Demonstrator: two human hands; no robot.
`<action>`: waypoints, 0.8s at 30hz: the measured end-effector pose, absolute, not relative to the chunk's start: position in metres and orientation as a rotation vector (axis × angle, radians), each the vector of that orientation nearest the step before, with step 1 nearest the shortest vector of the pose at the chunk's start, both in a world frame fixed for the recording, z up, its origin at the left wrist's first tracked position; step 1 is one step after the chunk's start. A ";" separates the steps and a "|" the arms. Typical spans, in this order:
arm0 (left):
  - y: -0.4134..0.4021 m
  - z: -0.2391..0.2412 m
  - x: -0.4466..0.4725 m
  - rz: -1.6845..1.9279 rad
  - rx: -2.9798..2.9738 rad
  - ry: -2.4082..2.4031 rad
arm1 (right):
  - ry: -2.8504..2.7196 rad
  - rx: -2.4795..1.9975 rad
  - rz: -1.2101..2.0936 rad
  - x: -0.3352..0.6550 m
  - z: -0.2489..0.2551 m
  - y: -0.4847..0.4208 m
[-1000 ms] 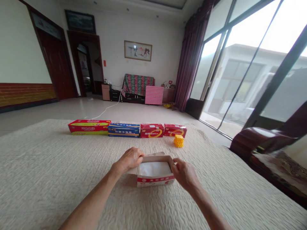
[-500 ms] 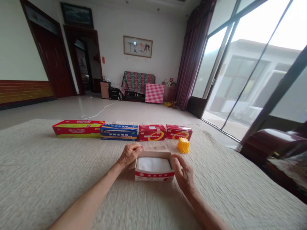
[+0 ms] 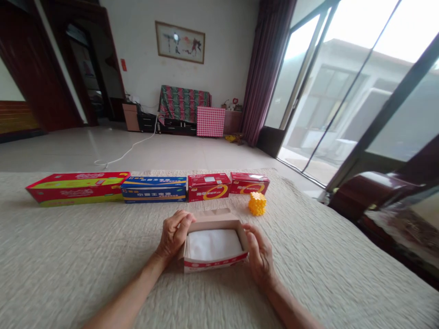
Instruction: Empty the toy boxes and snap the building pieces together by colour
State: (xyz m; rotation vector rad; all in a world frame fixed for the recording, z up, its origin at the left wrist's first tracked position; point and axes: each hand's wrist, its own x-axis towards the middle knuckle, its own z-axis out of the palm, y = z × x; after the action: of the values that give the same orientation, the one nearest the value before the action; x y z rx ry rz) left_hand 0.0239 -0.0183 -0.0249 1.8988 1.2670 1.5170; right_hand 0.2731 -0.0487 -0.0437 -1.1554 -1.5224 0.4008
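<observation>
An open red-and-white cardboard box (image 3: pixel 219 266) sits on the quilted cover in front of me, its back flap folded outward. Inside it lies a flat white piece (image 3: pixel 214 244), cloth or paper, I cannot tell which. My left hand (image 3: pixel 174 234) is closed on the box's left rim and side flap. Against the right wall my right hand (image 3: pixel 259 253) grips with thumb and curled fingers. A yellow bumpy cube (image 3: pixel 257 204) stands just beyond my right hand.
Behind the open box runs a row: a long red-and-green box (image 3: pixel 78 189), a blue box (image 3: pixel 154 189) and two red boxes (image 3: pixel 208 187). They stand on the cream quilted cover (image 3: pixel 103 246). A glass door (image 3: pixel 343 114) is at the right.
My view has turned right and tilted down a little. My left hand has slid along the left rim toward me, and more of the box's inside shows.
</observation>
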 end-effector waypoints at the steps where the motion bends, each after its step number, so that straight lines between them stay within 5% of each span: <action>1: -0.018 -0.027 0.024 1.530 1.900 1.260 | -1.517 -1.152 0.399 0.273 -0.043 -0.049; 13: -0.008 -0.036 0.013 1.650 1.858 1.190 | -1.483 -1.115 0.198 0.314 -0.001 -0.009; 24: -0.010 -0.036 0.011 1.635 1.907 1.202 | -2.242 -1.273 0.294 0.379 0.023 0.090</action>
State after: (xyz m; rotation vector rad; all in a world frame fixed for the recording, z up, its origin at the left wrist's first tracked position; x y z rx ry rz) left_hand 0.0115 -0.0096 -0.0357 1.9074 1.2018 1.6353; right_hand 0.3795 0.0902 0.0226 -1.2727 -2.2420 0.2938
